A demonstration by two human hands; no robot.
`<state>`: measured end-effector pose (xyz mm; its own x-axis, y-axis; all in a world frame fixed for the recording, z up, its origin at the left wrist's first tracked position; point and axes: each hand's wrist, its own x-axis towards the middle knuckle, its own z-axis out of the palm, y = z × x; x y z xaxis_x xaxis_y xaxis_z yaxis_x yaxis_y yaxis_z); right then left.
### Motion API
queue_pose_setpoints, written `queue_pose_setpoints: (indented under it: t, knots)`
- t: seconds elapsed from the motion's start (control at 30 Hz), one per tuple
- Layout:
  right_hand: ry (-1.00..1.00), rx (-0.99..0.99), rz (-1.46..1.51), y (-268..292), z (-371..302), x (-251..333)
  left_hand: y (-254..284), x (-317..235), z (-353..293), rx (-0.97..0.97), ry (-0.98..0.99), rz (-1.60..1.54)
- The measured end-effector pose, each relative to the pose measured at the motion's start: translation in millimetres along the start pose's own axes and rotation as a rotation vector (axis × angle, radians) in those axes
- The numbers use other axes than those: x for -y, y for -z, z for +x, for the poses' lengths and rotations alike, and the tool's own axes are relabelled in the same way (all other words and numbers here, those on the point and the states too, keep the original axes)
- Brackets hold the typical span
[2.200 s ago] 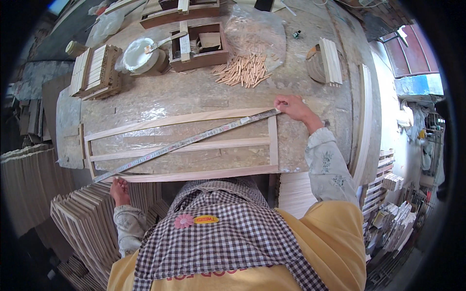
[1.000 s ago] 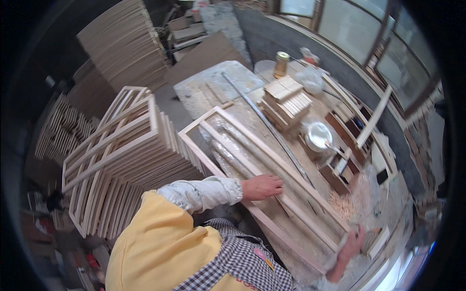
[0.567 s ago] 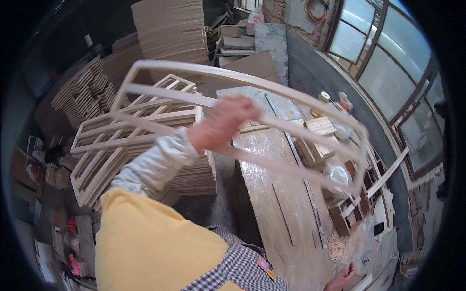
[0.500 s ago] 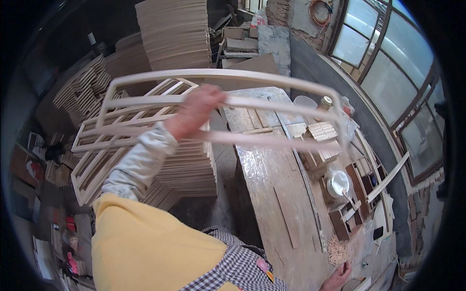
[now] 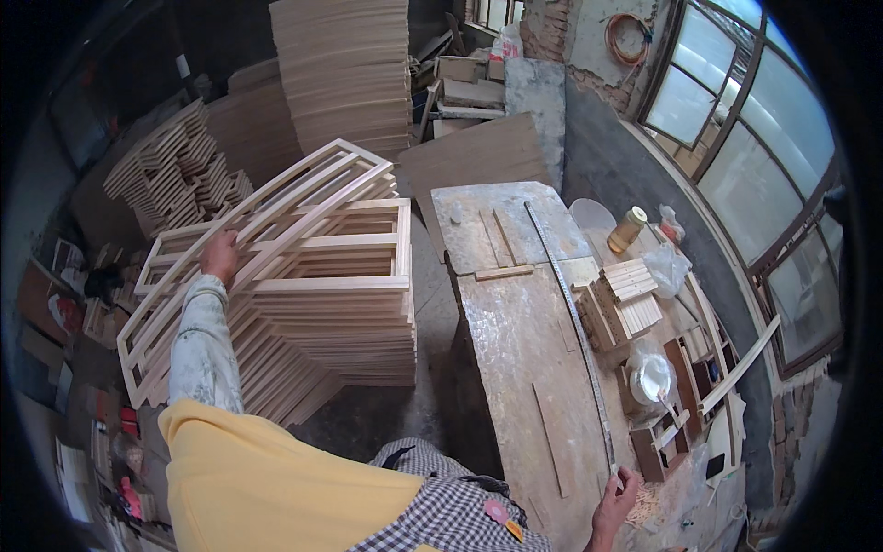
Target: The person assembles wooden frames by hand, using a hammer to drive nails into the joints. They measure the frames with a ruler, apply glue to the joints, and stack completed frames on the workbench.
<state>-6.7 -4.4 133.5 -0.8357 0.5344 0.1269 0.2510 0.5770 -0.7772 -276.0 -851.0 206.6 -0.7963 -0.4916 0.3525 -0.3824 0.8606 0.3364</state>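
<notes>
My left hand (image 5: 219,255) grips a rail of a pale wooden frame (image 5: 303,198). The frame lies tilted across the top of a tall stack of like frames (image 5: 340,322) to my left. My right hand (image 5: 614,492) stays back at the near end of the workbench (image 5: 515,322). Its fingers are curled on the end of a long metal ruler (image 5: 575,322) that lies along the bench top. My yellow sleeve and checked apron fill the lower middle.
On the bench's right side are bundles of short wooden slats (image 5: 630,294), a white bowl (image 5: 651,377), small wooden boxes and a jar (image 5: 628,228). A high pile of thin boards (image 5: 345,69) and more stacked frames (image 5: 175,161) stand behind. Windows line the right wall.
My left hand lifted the frame off the bench, swung it up and leftward, and has lowered it onto the stack. My right hand stayed at the ruler's end.
</notes>
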Motion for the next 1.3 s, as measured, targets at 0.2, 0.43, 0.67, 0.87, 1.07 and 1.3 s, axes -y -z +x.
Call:
queue_pose_setpoints:
  t: [0.2, 0.43, 0.67, 0.87, 1.07, 1.3]
  knots:
    - [-0.005, 0.032, -0.014, -13.5, -7.0, 12.5, -32.2, 69.4, 19.4, 0.075, 0.285, -0.655]
    - [-0.139, -0.024, -0.006, 1.7, -52.3, -2.0, -12.8, 20.4, 21.1, 0.142, -0.079, 0.274]
    - [-0.219, -0.135, -0.149, 29.7, -127.8, -70.3, -53.2, -166.4, 17.0, -0.218, -0.604, 0.108]
    - [-0.439, -0.332, -0.079, 57.9, -187.9, -78.8, -113.5, -377.4, -189.5, 0.07, -1.279, -0.384]
    - [-0.694, -0.694, -0.377, 119.1, -322.9, -166.7, -121.3, -452.4, -441.4, 0.81, -1.81, -0.583]
    - [-1.436, -0.991, -0.88, 202.5, -512.2, -228.5, -136.8, -458.6, -569.1, 1.061, -2.217, -0.506]
